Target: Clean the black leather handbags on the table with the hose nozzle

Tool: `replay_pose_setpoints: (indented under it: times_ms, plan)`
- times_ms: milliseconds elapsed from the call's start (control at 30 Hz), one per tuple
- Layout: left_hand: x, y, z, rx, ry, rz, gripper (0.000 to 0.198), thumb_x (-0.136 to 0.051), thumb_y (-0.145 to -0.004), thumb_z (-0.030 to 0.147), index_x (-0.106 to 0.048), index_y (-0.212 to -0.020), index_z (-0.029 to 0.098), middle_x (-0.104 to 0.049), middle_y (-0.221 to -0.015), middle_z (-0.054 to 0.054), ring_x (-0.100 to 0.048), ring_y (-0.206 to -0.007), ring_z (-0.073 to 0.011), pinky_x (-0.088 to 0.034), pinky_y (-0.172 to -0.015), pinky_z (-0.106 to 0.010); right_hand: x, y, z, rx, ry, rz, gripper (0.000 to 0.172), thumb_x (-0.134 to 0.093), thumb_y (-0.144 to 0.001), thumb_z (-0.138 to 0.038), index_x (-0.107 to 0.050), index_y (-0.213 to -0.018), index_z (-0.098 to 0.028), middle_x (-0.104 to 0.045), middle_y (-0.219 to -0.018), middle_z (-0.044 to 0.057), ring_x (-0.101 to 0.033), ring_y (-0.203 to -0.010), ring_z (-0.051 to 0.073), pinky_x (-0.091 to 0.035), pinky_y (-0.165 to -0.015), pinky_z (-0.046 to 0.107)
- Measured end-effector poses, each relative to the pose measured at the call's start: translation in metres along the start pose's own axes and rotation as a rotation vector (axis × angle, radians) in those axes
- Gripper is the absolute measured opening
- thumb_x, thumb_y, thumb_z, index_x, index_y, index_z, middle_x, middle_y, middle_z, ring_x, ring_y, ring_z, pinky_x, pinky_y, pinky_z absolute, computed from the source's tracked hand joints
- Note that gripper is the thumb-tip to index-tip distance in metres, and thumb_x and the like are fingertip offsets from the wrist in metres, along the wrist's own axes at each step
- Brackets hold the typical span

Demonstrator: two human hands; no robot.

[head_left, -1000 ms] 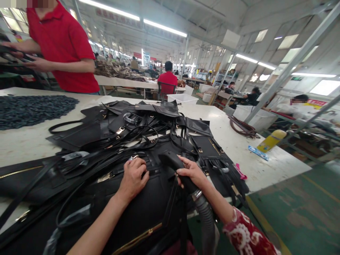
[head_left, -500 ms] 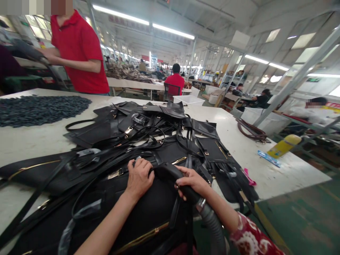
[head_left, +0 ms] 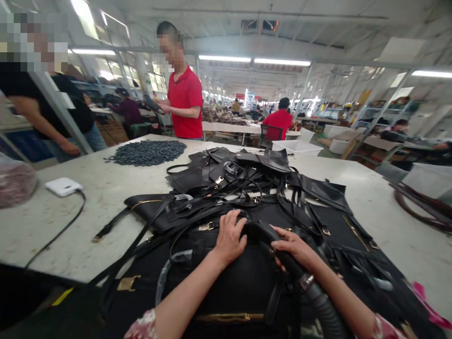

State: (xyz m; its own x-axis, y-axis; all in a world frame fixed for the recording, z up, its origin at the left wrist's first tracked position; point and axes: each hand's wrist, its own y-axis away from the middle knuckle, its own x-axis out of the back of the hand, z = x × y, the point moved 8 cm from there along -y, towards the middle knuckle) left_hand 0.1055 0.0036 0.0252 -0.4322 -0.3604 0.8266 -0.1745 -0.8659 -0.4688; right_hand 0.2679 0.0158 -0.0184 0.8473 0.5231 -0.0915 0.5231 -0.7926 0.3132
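Observation:
A black handbag [head_left: 243, 282] with a gold zipper lies in front of me, with straps and gold buckles around it. My left hand [head_left: 229, 239] rests on its upper part, fingers bent and apart, grasping nothing that I can see. In my right hand [head_left: 294, 247] is the curved black handle of a vacuum hose [head_left: 260, 230]. Its mouth points toward the left hand, close to the bag. A ribbed hose [head_left: 325, 303] runs from the handle down past my right forearm. More black bags [head_left: 229, 169] are heaped just beyond.
Small dark pieces [head_left: 144, 151] form a pile on the white table [head_left: 88, 226]. A white box [head_left: 63, 186] with a cable sits at left, brown straps [head_left: 420, 212] at right. A person in a red shirt [head_left: 185, 99] stands across the table; another person [head_left: 67, 108] is by a post.
My view has swung left, bringing the white box and another person into sight. Both hands stay on nearly the same spots, the right one still holding the vacuum hose handle.

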Motion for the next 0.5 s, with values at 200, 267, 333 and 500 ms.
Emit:
replay_pose_setpoints:
  times_ms: [200,267,333,500]
  plan:
    - [0.024,0.032,-0.056,0.242,-0.102,-0.173,0.060,-0.064,-0.063,0.037,-0.042,-0.116,0.020,-0.043,-0.116,-0.010,-0.046,-0.104,-0.0256,-0.039,-0.084,-0.039,-0.021,0.006,0.019,0.152,0.138,0.187,0.075,-0.058,-0.070,-0.029,-0.020,-0.134,-0.019,-0.060,-0.067,-0.002,-0.050,-0.041,0.011,-0.043,-0.037,0.023]
    - [0.025,0.036,-0.062,0.255,-0.135,-0.270,0.047,-0.064,-0.062,0.041,-0.050,-0.101,0.019,-0.047,-0.105,-0.008,-0.050,-0.095,-0.0234,-0.040,-0.082,-0.036,-0.029,0.010,0.018,0.227,0.157,0.258,0.074,-0.059,-0.070,-0.029,-0.024,-0.134,-0.020,-0.062,-0.084,0.001,-0.050,-0.045,0.010,-0.044,-0.041,0.024]
    - [0.025,0.033,-0.061,0.242,-0.147,-0.327,0.039,-0.066,-0.060,0.041,-0.053,-0.090,0.019,-0.049,-0.100,-0.007,-0.051,-0.093,-0.0233,-0.041,-0.079,-0.035,-0.036,0.012,0.014,0.254,0.156,0.284,0.073,-0.061,-0.069,-0.030,-0.027,-0.133,-0.021,-0.062,-0.087,0.001,-0.050,-0.047,0.010,-0.044,-0.043,0.024]
    - [0.033,0.027,-0.050,0.262,-0.114,-0.398,0.054,-0.072,-0.048,0.043,-0.055,-0.096,0.023,-0.058,-0.086,-0.002,-0.057,-0.081,-0.0235,-0.044,-0.066,-0.032,-0.019,0.034,0.015,0.205,0.100,0.355,0.087,-0.065,-0.063,-0.042,-0.023,-0.134,-0.014,-0.055,-0.051,-0.005,-0.051,-0.043,0.016,-0.044,-0.042,0.028]
